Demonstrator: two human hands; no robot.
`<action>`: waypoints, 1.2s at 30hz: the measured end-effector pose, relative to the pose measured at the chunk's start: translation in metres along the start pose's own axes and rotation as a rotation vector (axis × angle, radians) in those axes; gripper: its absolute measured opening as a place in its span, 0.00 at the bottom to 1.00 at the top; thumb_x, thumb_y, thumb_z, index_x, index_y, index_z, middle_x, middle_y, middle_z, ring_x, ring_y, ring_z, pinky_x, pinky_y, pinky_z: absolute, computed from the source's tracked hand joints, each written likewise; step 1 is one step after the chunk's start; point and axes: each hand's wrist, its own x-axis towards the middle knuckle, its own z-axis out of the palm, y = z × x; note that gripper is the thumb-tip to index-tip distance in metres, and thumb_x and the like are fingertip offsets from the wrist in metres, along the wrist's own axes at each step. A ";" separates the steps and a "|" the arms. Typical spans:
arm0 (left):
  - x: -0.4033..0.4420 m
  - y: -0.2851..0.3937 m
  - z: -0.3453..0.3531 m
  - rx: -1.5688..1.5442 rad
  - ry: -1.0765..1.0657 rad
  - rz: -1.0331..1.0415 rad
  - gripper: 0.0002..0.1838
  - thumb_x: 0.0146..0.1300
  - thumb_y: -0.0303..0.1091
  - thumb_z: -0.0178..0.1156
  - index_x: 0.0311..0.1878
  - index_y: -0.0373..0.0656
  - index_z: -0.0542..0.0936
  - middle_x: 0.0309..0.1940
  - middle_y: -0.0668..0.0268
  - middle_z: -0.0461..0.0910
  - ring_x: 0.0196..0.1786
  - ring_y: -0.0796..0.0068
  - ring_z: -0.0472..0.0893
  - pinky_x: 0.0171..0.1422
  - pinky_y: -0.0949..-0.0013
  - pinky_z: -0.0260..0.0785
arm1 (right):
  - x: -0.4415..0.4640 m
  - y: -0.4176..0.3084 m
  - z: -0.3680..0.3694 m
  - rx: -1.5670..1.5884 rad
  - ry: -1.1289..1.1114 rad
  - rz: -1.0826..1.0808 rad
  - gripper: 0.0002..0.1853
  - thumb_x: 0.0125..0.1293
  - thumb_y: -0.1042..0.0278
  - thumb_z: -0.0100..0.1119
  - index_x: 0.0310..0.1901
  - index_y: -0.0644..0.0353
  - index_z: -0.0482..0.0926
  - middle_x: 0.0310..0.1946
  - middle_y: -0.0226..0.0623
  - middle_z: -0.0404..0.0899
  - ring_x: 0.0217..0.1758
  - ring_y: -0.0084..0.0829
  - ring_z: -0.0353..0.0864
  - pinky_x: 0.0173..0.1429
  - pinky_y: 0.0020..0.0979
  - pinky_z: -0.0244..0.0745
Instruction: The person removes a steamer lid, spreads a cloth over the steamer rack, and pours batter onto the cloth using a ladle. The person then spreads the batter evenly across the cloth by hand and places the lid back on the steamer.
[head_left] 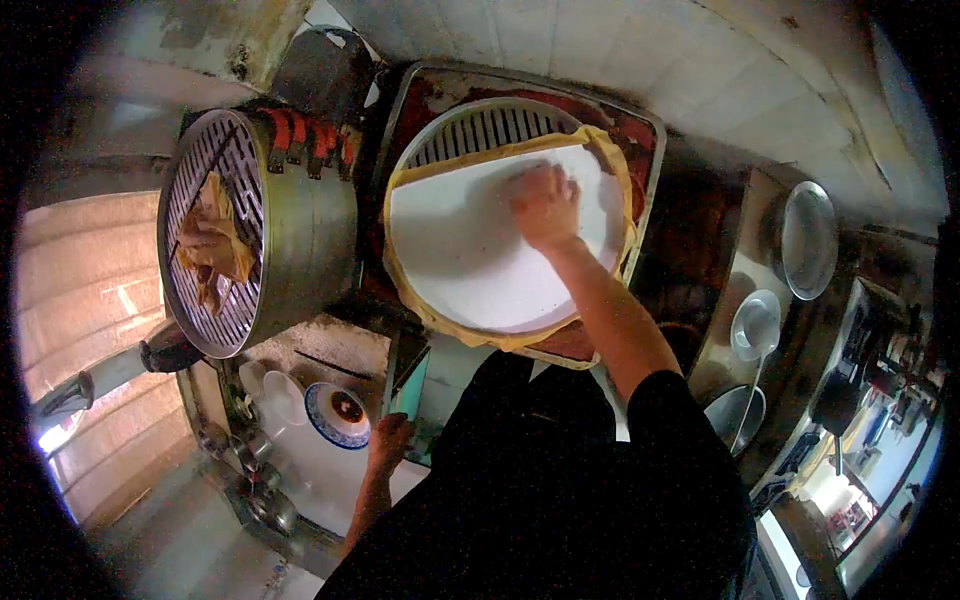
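Observation:
A round steamer tray (520, 325) holds a flat white layer (460, 235) over a yellowish cloth (440, 170). At the far edge the cloth is folded back and slotted metal (490, 125) shows. My right hand (547, 205) is over the right part of the white layer, its fingers apart and bent down, slightly blurred; nothing shows in it. Low on the left, my left hand (391, 440) is at the counter's edge, beside a blue-rimmed bowl (325, 415) and a teal surface (408, 393). Its fingers are dark, and what they touch is unclear.
At the left stands a tall metal steamer (310, 240) with crumpled yellowish cloth (215, 240) on its slotted top. White bowls (285, 398) and metal ladles (262, 480) are at the lower left. Metal basins (808, 240) and a long-handled white ladle (757, 325) lie on the right.

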 end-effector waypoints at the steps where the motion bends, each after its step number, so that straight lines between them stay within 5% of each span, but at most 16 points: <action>1: 0.002 -0.005 -0.002 0.002 -0.003 -0.001 0.24 0.68 0.37 0.66 0.62 0.32 0.78 0.45 0.56 0.85 0.40 0.69 0.84 0.37 0.67 0.78 | 0.002 0.010 0.003 -0.022 0.118 0.051 0.34 0.70 0.46 0.60 0.71 0.57 0.70 0.78 0.53 0.60 0.80 0.57 0.59 0.77 0.63 0.55; 6: 0.012 -0.015 -0.004 0.086 -0.006 -0.013 0.24 0.66 0.36 0.67 0.60 0.30 0.80 0.41 0.58 0.85 0.34 0.71 0.82 0.37 0.67 0.76 | -0.014 0.017 -0.002 -0.018 0.122 0.106 0.34 0.70 0.47 0.62 0.71 0.57 0.68 0.76 0.53 0.61 0.79 0.56 0.60 0.73 0.64 0.62; 15: -0.003 0.014 0.003 -0.007 -0.022 -0.097 0.19 0.69 0.35 0.65 0.59 0.36 0.81 0.44 0.62 0.83 0.40 0.72 0.81 0.36 0.67 0.74 | 0.004 0.023 -0.007 0.041 0.031 0.109 0.37 0.71 0.43 0.60 0.74 0.58 0.66 0.78 0.51 0.58 0.83 0.54 0.52 0.77 0.65 0.55; 22: -0.002 0.009 0.003 -0.070 -0.032 -0.108 0.17 0.72 0.35 0.62 0.58 0.36 0.81 0.42 0.62 0.82 0.37 0.74 0.79 0.33 0.69 0.73 | -0.025 0.024 -0.019 0.068 -0.096 0.389 0.42 0.72 0.41 0.57 0.79 0.59 0.59 0.81 0.49 0.51 0.84 0.54 0.48 0.80 0.64 0.50; 25: 0.003 -0.003 -0.002 0.041 -0.041 -0.023 0.17 0.72 0.36 0.63 0.58 0.36 0.80 0.42 0.62 0.82 0.37 0.74 0.80 0.33 0.70 0.72 | -0.025 0.018 -0.025 0.116 -0.103 0.242 0.43 0.71 0.42 0.58 0.78 0.61 0.59 0.81 0.51 0.52 0.84 0.59 0.49 0.79 0.68 0.52; 30: 0.008 -0.005 -0.008 0.162 -0.092 0.121 0.20 0.72 0.36 0.63 0.61 0.35 0.78 0.44 0.62 0.83 0.39 0.74 0.82 0.33 0.71 0.73 | -0.065 0.011 -0.015 0.074 -0.083 0.306 0.42 0.71 0.44 0.59 0.79 0.57 0.59 0.80 0.51 0.54 0.84 0.54 0.51 0.80 0.64 0.50; 36: 0.001 -0.008 -0.002 0.085 -0.032 0.003 0.21 0.71 0.37 0.64 0.63 0.35 0.78 0.47 0.59 0.85 0.44 0.71 0.86 0.34 0.69 0.75 | -0.126 -0.034 0.000 0.085 -0.146 -0.094 0.39 0.67 0.49 0.64 0.75 0.59 0.64 0.76 0.57 0.59 0.81 0.60 0.56 0.76 0.64 0.58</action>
